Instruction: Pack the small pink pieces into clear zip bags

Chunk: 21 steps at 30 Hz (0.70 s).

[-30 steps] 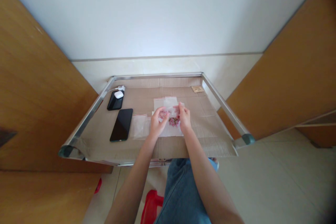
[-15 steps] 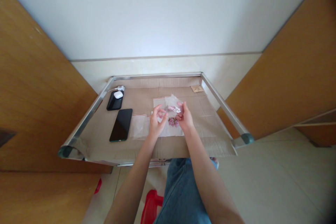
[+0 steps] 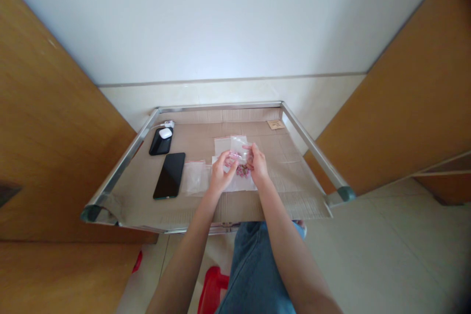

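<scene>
Illegibly marked brown card (image 3: pixel 275 124), hands (image 3: pixel 221 171) (image 3: pixel 259 164) holding clear bag (image 3: pixel 239 147)

A seemingly earbud-like white case (image 3: pixel 165 133) tops the smaller black phone (image 3: pixel 160 143).

No text, label, brand, number or sign can be read with certainty. Dark marks are seen on the small brown card (image 3: pixel 275 124) lying at the upper right of the worktop (image 3: pixel 294 176), right of centre in the frame, but they are too small to be made out as letters, numbers or a drawing. Nothing legible can be picked out on the large black phone (image 3: pixel 170 175) left of centre, on the white case (image 3: pixel 165 133) above it, or on the clear bag (image 3: pixel 238 149) near the middle.
</scene>
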Tool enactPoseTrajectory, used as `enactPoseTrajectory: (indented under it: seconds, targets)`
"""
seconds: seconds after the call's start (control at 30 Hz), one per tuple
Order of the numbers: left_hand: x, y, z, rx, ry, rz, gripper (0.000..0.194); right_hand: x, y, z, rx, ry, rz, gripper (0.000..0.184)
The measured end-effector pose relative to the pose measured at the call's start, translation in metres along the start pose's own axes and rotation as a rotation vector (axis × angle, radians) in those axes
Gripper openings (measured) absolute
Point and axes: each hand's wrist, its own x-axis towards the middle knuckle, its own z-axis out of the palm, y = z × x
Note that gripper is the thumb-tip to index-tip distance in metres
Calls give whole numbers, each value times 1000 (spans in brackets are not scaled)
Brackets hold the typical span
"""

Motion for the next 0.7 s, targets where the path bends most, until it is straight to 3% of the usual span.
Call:
enactPoseTrajectory:
  seconds: [0.17, 0.37, 0.53, 0.7]
  targets:
    - [0, 6, -3, 65, -56, 42, 23, 3, -6, -2, 247, -36, 237, 25]
    - [0, 8, -4, 104, -79, 21, 21, 2, -12, -5, 403, -137, 337, 26]
    - [0, 7, -3, 109, -68, 65, 23, 1, -10, -3, 329, -144, 315, 25]
    - [-2, 8, -3, 133, -72, 145, 18, 2, 0, -1, 48, -28, 123, 30]
